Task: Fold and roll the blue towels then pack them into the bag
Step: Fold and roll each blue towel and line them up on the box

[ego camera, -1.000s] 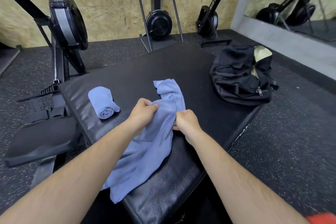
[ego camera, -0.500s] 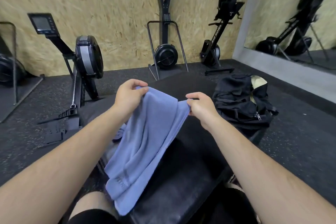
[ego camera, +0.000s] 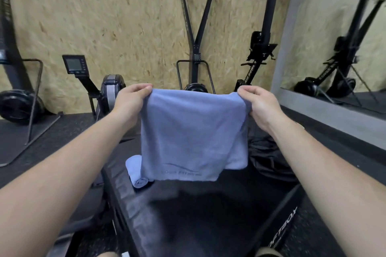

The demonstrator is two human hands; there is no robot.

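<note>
A blue towel (ego camera: 192,131) hangs in the air in front of the person, held up by its top edge above a black padded surface (ego camera: 208,215). The left grip (ego camera: 130,100) pinches the top left corner between thumb and curled fingers. The right grip (ego camera: 258,103) pinches the top right corner the same way. The top edge is pulled almost straight between them.

The cloth is a soft, matte, grey-blue terry. It appears doubled over, because a second layer shows behind at the lower right and its hem ends higher than the front one. A faint curved logo and a line of lettering sit near the bottom hem, too blurred to read.

The towel looks light and limp, likely to sag and bunch wherever it is unsupported. It seems neither slippery nor fragile. The corners or the top edge are probably the best places to hold it, kept taut while it is laid flat.

A rolled towel (ego camera: 136,175), also blue, lies on the surface at the left, partly hidden behind the hanging cloth. The black bag (ego camera: 269,158) sits to the right, mostly hidden behind the towel and the right forearm.
</note>
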